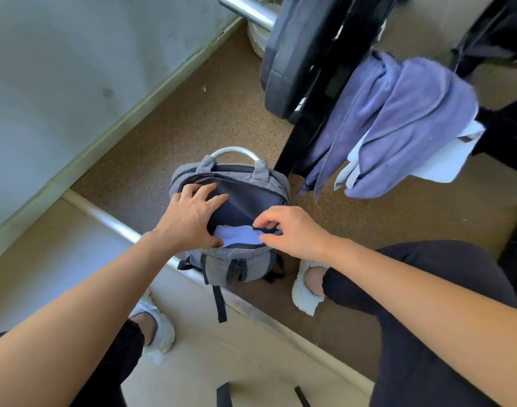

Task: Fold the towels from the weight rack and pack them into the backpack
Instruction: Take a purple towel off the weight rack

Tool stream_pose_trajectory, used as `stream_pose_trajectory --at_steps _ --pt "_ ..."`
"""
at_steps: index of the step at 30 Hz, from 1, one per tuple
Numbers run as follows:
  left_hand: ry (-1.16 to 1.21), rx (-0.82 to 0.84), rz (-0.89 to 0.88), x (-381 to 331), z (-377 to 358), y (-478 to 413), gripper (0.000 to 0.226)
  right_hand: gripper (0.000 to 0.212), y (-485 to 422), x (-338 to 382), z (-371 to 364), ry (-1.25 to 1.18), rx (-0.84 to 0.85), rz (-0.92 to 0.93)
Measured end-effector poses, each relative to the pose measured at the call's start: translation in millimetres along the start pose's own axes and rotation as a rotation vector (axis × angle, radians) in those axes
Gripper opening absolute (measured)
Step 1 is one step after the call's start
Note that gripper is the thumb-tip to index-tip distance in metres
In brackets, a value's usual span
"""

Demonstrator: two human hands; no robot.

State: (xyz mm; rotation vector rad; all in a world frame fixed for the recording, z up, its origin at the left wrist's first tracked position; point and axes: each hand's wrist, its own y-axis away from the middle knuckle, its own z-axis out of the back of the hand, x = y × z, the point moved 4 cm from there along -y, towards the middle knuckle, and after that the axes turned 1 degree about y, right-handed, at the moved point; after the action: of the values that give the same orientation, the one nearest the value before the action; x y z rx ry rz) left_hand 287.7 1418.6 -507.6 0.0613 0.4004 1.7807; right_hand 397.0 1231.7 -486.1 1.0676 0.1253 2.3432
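Note:
A grey backpack (242, 267) stands upright on the floor between my feet, its top unzipped. A light blue folded towel (239, 235) lies inside the opening. My left hand (189, 218) rests on the left edge of the opening with fingers spread. At the right edge, my right hand (292, 230) pinches the dark lining or zipper with thumb and forefinger. A purple towel (398, 118) hangs crumpled over the black weight rack (304, 133) at the upper right, with a pale white-blue towel (445, 160) partly hidden under it.
Black weight plates (292, 60) and a chrome bar (245, 8) sit on the rack above the backpack. A metal rail (110, 220) crosses the floor behind the bag. A grey wall (75, 69) runs along the left. My white shoes (304, 289) flank the backpack.

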Motion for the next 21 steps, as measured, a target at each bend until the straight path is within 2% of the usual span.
stream_pose_trajectory --at_steps 2,4,8,11,15,21 --pt "0.0 -0.028 0.0 -4 6 0 0.091 0.017 14 8 29 -0.069 -0.139 0.028" --pt "0.059 -0.096 0.009 -12 15 0 0.076 0.012 30 14 67 -0.164 -0.394 0.02" --pt "0.278 -0.239 -0.047 -51 36 3 0.055 0.007 63 -1 128 -0.412 -0.921 -0.111" --pt "0.464 -0.294 -0.041 -91 53 1 0.03 0.004 78 -23 156 -0.539 -1.166 -0.203" --pt "0.646 -0.272 -0.054 -145 79 -23 0.02 0.008 84 -57 182 -0.56 -1.331 -0.28" --pt "0.762 -0.315 -0.034 -208 129 -79 0.024 0.025 65 -82 197 -0.498 -1.375 -0.295"
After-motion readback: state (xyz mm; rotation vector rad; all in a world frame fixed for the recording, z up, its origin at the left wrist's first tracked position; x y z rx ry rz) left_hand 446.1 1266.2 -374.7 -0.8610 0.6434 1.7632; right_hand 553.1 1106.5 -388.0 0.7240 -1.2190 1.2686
